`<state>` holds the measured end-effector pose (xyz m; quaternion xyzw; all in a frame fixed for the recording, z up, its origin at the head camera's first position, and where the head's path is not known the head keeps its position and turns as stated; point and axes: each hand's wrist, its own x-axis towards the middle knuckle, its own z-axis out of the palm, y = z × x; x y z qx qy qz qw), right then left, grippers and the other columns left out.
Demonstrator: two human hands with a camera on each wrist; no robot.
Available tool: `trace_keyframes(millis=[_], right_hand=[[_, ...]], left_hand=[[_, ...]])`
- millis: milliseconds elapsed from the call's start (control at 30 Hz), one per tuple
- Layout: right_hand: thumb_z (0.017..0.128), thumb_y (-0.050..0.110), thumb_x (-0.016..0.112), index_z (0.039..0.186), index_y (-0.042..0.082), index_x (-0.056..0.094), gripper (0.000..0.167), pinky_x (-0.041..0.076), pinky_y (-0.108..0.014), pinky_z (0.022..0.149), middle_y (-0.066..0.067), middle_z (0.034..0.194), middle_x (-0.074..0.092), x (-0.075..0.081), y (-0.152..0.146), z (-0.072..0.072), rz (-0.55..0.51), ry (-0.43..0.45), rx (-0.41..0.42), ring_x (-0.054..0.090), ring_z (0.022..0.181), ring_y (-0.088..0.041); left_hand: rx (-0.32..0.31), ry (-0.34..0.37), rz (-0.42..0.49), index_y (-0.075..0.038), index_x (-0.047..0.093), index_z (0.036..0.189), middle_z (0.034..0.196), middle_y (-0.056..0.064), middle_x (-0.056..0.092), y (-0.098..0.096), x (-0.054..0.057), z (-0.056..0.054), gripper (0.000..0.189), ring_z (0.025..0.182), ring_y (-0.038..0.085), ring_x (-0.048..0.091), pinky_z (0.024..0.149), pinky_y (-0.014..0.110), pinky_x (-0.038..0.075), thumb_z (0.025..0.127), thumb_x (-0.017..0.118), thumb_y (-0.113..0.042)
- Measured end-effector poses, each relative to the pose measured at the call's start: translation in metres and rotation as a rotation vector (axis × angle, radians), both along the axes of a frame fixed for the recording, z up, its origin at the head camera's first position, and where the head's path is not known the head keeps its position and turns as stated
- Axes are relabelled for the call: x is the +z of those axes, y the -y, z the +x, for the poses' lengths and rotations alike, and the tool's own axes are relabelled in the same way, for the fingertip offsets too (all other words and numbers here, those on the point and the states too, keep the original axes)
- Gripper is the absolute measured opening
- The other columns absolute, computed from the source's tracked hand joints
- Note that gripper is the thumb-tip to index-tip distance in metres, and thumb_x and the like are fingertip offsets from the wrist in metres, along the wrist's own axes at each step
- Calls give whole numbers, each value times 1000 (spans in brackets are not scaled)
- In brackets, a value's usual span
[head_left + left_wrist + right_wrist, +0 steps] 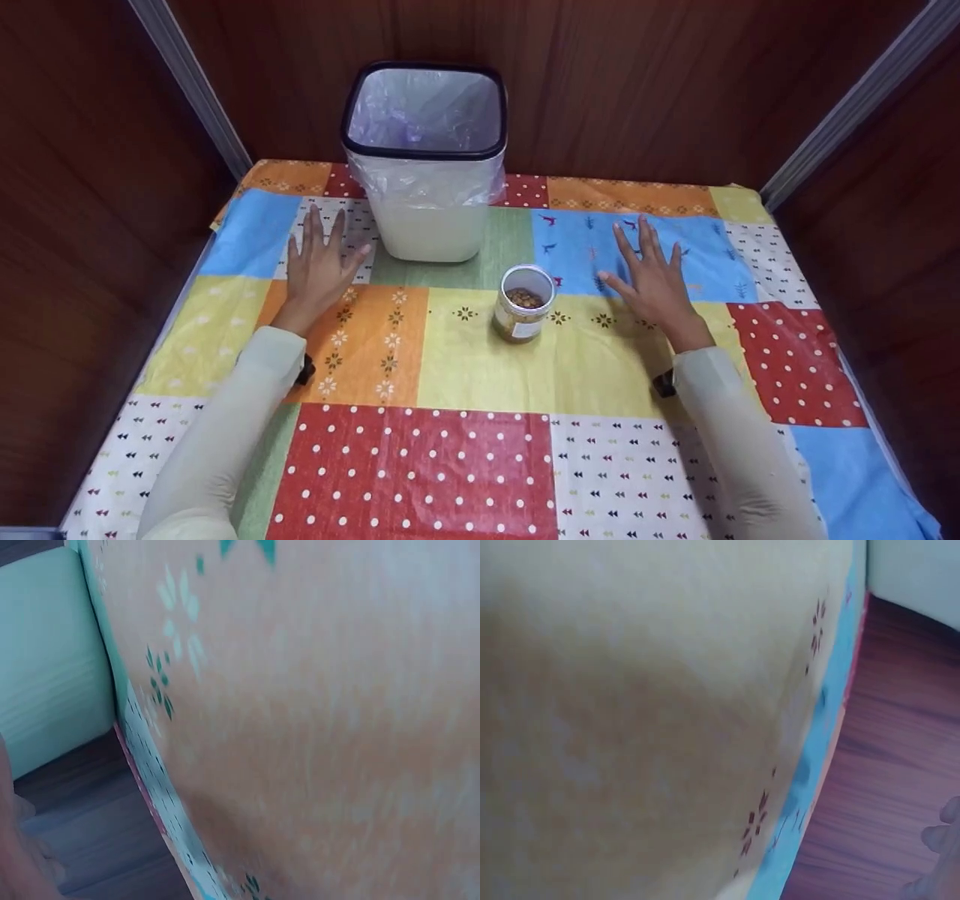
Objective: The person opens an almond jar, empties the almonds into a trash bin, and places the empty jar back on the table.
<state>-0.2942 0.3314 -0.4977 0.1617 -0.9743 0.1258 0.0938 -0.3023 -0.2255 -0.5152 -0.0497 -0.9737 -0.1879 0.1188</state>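
Observation:
In the head view my left hand (321, 271) is spread flat with straight fingers, left of a white bin (431, 225) that has a black rim and a clear plastic liner. My right hand (657, 289), fingers also spread, is to the right of a small clear jar (523, 319). This jar stands upright without a lid, has a white label, and holds small brown pieces. Neither hand holds anything. The left wrist view catches only a bit of the left hand (22, 855) at its edge; the right wrist view shows fingertips (936, 838) at the lower right.
A patchwork-patterned tablecloth (412, 472) covers the table. Dark wooden panels (637, 90) rise behind the table and on both sides, joined by metal corner strips (199, 82). The bin stands near the back edge, close to the rear panel.

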Motion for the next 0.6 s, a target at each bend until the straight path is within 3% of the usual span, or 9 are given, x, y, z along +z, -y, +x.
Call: trace_keyframes(millis=[333,600], right_hand=[[99,66,45,165,31,4,84,-12,-68,116,-4,170,-10,-5,13,15,-50,11,19,-3,156,-35],[100,62,48,165,29,5,84,-3,-71,117,-9,171,-1,-8,21,28,-75,3,53,6,155,-39]], left_hand=[[-42,-45,6,-15,24,162,168,23,-2,-14,-3,13,87,154,42,4,121,64,7,99,30,-74],[-95,-74,10,-14,34,159,167,23,0,-31,1,28,83,155,40,2,119,66,17,100,33,-71]])
